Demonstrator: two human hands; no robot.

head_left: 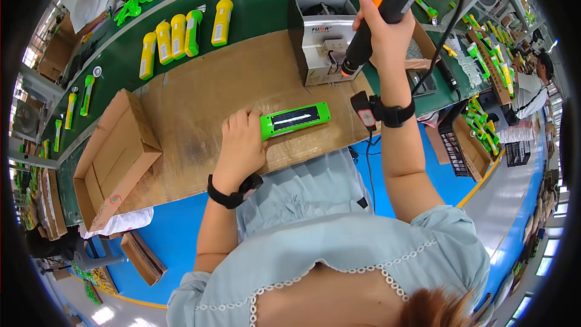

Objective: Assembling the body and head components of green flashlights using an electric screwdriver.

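My left hand (243,145) is closed around one end of a green flashlight (315,111), which lies on a cardboard sheet with its dark solar panel facing up. Raised above the right side of the sheet, my right hand (390,39) grips a black and orange electric screwdriver (361,48). The tool slants down to the left, and its tip is beside the front of a grey metal screw feeder (315,75). Tip and flashlight are well apart. Black bands circle both my wrists.
The cardboard sheet (212,79) covers part of the green bench. Several yellow flashlights (222,22) and a green and yellow one (193,33) lie beyond it. A shallow cardboard box (115,151) stands at left. The screwdriver's cable (451,30) hangs at right. Other people sit at far left and right.
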